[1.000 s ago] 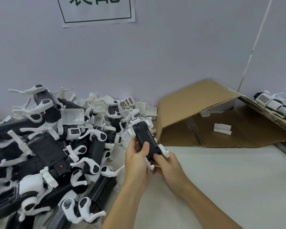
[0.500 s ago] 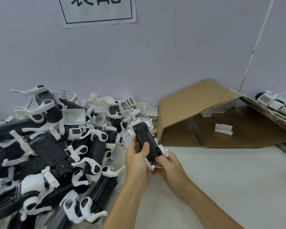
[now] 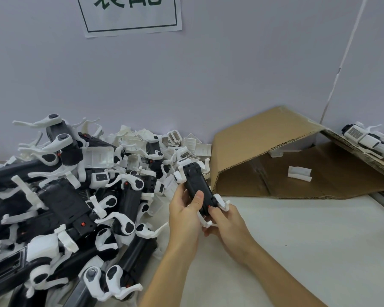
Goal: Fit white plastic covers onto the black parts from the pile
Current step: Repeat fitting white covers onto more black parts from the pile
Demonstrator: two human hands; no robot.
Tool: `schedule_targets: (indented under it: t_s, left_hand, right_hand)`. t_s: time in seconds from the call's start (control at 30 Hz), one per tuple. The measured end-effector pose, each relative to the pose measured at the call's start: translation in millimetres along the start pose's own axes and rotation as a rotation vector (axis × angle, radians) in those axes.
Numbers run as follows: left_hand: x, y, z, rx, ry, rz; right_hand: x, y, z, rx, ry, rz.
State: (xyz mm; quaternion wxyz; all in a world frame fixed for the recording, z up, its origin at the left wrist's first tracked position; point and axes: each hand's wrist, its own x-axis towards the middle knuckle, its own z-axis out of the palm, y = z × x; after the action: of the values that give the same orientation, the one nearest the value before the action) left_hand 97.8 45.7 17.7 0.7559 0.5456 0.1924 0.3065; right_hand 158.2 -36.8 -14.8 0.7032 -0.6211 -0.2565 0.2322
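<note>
Hands meet mid-frame: my left hand (image 3: 184, 212) and right hand (image 3: 225, 222) both grip one black part (image 3: 196, 185), pile (image 3: 71, 196) at left, above the white table (image 3: 308, 240).

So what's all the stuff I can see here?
pile of parts: many, black and white, left side of the table
loose white covers: several, white, back of the pile by the wall
held black part: one, black with white arms, in both hands
cardboard box: one, brown, flattened open against the wall on the right
white piece: one, on the cardboard
finished parts: a few, black and white, far right on the cardboard
paper sign: one, white with green print, on the wall
table: one, white
left hand: grips the part
right hand: pinches its near end
</note>
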Motion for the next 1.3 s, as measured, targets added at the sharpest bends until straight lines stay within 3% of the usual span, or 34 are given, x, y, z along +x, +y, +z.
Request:
schedule_targets:
  t_s: [0.13, 0.27, 0.37, 0.43, 0.53, 0.63, 0.7, 0.83, 0.97, 1.0, 1.07, 1.23, 1.3]
  left_hand:
    - [2.5, -5.4, -1.1, 0.153, 0.073, 0.158]
    - [5.3, -3.7, -2.7, 0.099, 0.087, 0.051]
    - [6.7, 2.8, -2.6, -0.019, 0.065, -0.031]
    - [6.8, 1.8, -2.4, -0.023, 0.111, -0.036]
    - [8.5, -0.1, -3.6, -0.025, 0.156, -0.097]
    - [12.5, 3.5, -4.5, -0.066, 0.202, -0.268]
    - [15.4, 6.8, -5.2, -0.121, 0.202, -0.305]
    - [17.2, 7.4, -11.3, -0.081, 0.169, -0.129]
    - [18.3, 8.7, -13.7, -0.127, 0.221, -0.157]
    - [18.7, 8.9, -13.1, -0.135, 0.225, -0.164]
    - [18.8, 8.6, -12.3, -0.154, 0.232, -0.175]
    - [18.3, 7.6, -13.1, -0.163, 0.203, -0.188]
    - [17.3, 6.7, -12.7, -0.165, 0.181, -0.188]
  right_hand:
    - [-1.4, 0.9, -0.7, 0.051, 0.130, -0.174]
    - [0.1, 3.5, -5.2, -0.303, 0.323, -0.445]
    - [0.9, 1.4, -12.5, -0.569, 0.255, -0.670]
    - [-0.2, -0.7, -15.0, -0.616, 0.163, -0.733]
    - [0.1, -4.0, -16.4, -0.570, 0.203, -0.703]
    - [7.8, -9.4, -16.9, -0.491, 0.319, -0.554]
    - [18.5, -15.7, -15.6, -0.475, 0.261, -0.367]
    - [48.7, -26.4, -8.9, -0.511, 0.029, -0.113]
    - [76.8, -33.6, 3.3, -0.813, -0.132, -0.166]
    - [84.9, -34.6, 7.4, -0.844, -0.160, -0.109]
    - [102.7, -29.9, 11.7, -1.048, -0.231, -0.209]
    - [118.0, -3.3, 15.6, -1.178, -0.213, -0.168]
    - [127.8, -3.6, 11.9, -1.428, -0.235, -0.271]
